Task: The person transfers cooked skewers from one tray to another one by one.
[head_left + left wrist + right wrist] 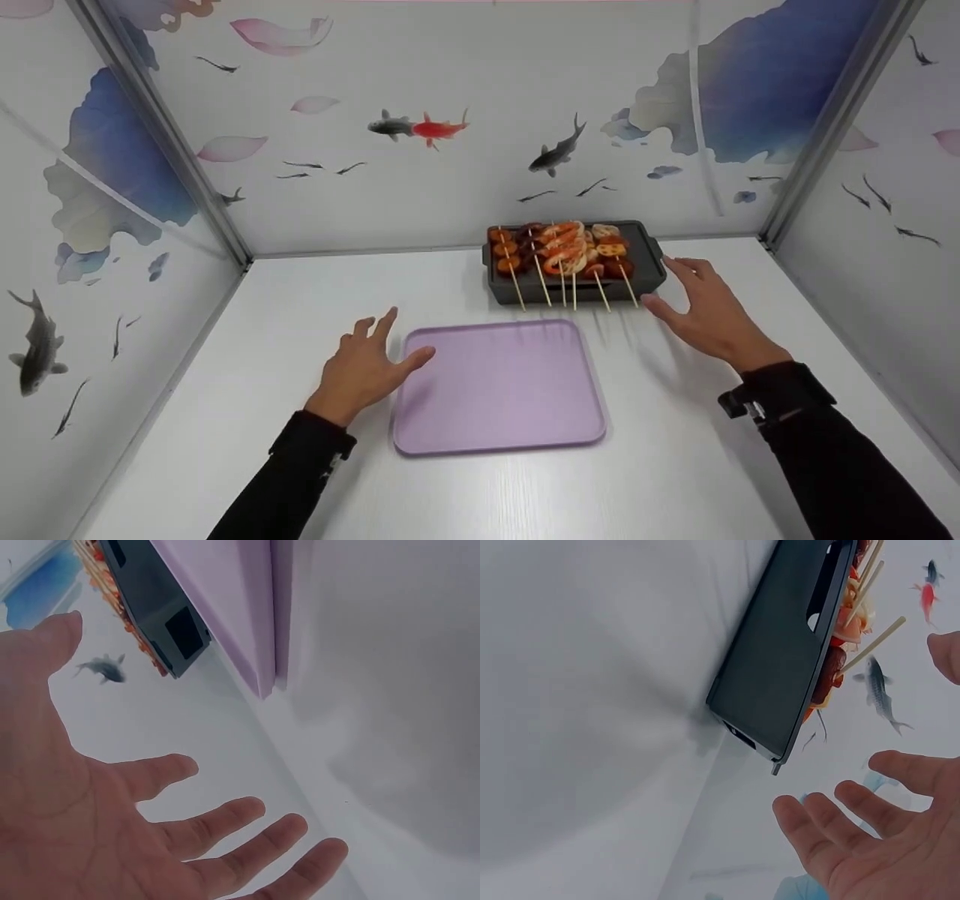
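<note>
A dark grey tabletop grill (pixel 646 259) stands at the back of the table, bearing several food skewers (pixel 566 247) whose sticks jut over its front edge. My right hand (pixel 712 319) is beside the grill's right end, fingers spread, holding nothing; the right wrist view shows a gap between the fingers and the grill (pixel 761 667). In front of the grill lies a flat lilac tray (pixel 502 390) with a low raised rim. Over its left edge hovers my left hand (pixel 360 375), its fingers apart and the palm bare in the left wrist view.
The white table (pixel 495 495) is enclosed by a back wall (pixel 450 187) and side walls printed with fish and petals. Metal posts (pixel 187 165) rise at the back corners. The grill sits close to the back wall.
</note>
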A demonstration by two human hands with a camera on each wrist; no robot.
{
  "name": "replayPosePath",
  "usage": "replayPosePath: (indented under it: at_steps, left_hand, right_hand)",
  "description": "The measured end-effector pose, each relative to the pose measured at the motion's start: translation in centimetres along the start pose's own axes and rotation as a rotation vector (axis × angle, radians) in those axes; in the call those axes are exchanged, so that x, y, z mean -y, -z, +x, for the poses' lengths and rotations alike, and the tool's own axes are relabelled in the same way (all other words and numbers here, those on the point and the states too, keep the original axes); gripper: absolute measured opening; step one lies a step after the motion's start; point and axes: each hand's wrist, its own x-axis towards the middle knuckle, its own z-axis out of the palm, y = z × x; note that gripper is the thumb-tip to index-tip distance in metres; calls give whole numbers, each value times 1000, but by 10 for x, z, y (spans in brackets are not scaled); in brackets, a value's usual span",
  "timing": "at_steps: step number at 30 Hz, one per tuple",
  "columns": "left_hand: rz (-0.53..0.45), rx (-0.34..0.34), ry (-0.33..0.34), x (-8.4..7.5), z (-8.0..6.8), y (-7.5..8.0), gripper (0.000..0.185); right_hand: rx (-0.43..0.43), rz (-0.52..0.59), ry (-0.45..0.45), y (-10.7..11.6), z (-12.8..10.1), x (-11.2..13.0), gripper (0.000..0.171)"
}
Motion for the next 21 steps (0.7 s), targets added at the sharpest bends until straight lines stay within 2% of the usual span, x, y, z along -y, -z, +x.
replayPosePath:
  at_steps: [21]
  left_hand:
    - [-26, 12, 43, -7, -3, -8, 115]
  right_hand:
    - [-6, 20, 52, -11, 11, 13, 86]
